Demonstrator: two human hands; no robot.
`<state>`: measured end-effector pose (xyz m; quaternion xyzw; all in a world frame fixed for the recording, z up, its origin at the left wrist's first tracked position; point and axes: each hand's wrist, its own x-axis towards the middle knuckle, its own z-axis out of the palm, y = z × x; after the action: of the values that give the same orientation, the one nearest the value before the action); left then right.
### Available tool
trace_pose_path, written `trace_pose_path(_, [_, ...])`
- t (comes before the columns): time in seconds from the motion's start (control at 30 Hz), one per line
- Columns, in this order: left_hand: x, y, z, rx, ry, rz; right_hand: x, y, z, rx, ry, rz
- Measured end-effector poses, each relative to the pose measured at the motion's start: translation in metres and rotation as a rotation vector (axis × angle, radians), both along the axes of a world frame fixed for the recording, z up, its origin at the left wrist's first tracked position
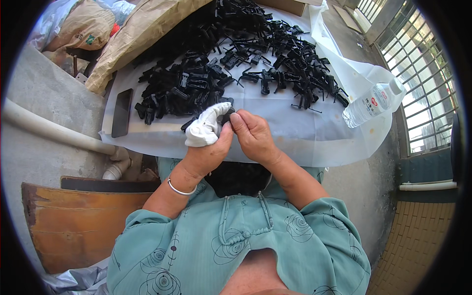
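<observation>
My left hand point(208, 132) wears a white cloth glove over its fingers, with the thumb bare. Its fingers are closed round a small black plastic part point(227, 116), mostly hidden between my hands. My right hand point(255, 136) is bare and pinches the same part from the other side, thumb and forefinger pressed together. Both hands meet over the near edge of the table. Just beyond them lies a large heap of similar black plastic parts point(196, 81), some with thin prongs sticking out. Another spread of such parts point(300, 73) reaches to the right.
White plastic sheeting point(295, 128) covers the table. A dark phone point(122, 113) lies at its left edge, and a clear water bottle point(371, 104) lies at the right. Brown paper point(132, 42) borders the heap at the far left. A barred window point(423, 69) stands at right.
</observation>
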<state>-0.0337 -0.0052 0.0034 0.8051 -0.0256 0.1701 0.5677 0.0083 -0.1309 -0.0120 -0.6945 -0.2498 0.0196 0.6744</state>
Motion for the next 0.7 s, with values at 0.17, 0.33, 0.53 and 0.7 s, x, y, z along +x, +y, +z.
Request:
trace_pose_path(0.17, [-0.001, -0.003, 0.010, 0.313, -0.238, 0.019, 0.000, 0.000, 0.004, -0.029, 0.038, -0.003])
trace_pose_path(0.33, [0.004, -0.002, 0.006, 0.065, -0.075, -0.039, 0.004, -0.001, 0.007, 0.000, 0.041, 0.008])
trace_pose_path(0.53, [0.016, 0.018, 0.002, -0.450, 0.141, -0.203, 0.018, -0.027, 0.002, -0.349, -0.050, 0.055])
trace_pose_path(0.7, [0.016, 0.013, 0.006, -0.258, 0.185, -0.239, 0.022, -0.028, 0.009, -0.192, -0.285, 0.044])
